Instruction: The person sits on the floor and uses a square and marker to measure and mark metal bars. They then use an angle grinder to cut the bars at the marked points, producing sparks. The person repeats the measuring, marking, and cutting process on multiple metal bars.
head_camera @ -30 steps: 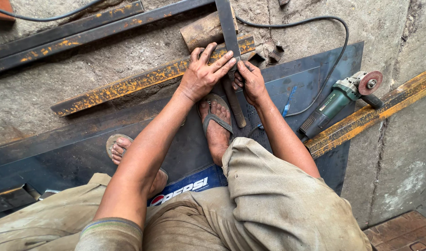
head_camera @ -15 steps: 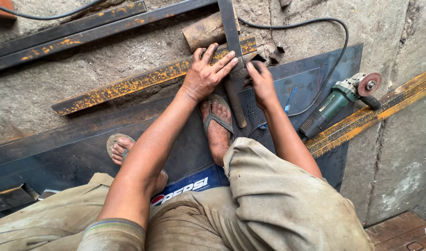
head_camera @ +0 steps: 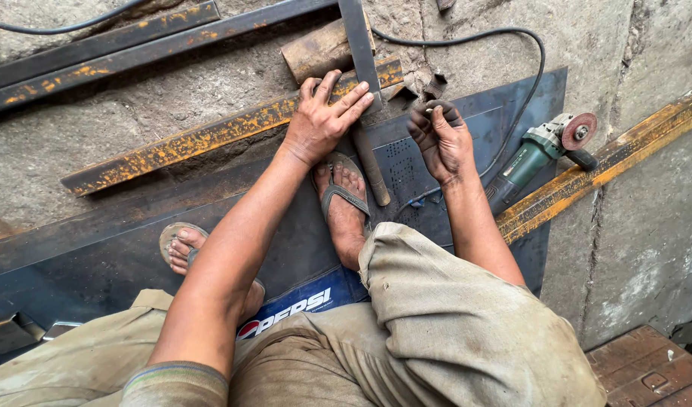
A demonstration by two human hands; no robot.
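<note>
My left hand [head_camera: 323,120] lies flat, fingers spread, where a dark steel bar [head_camera: 357,41] crosses a rusty yellow-painted bar [head_camera: 195,139]. It presses on both. My right hand [head_camera: 440,139] hovers to the right over a dark steel sheet [head_camera: 504,102], its fingers curled around a small thin object that is too small to identify. A wooden-handled tool [head_camera: 374,172] lies between the hands, beside my right foot in a sandal [head_camera: 344,203].
An angle grinder [head_camera: 542,154] lies right of my right hand, its black cable [head_camera: 512,38] looping behind. A rusty cylinder [head_camera: 316,49] sits behind the left hand. More long bars lie at the upper left [head_camera: 97,53] and right [head_camera: 625,154]. The floor is rough concrete.
My right hand has left the crossing of the bars beside my left hand and moved right, over the sheet, with its fingers curled. The left hand stays pressed on the bars.
</note>
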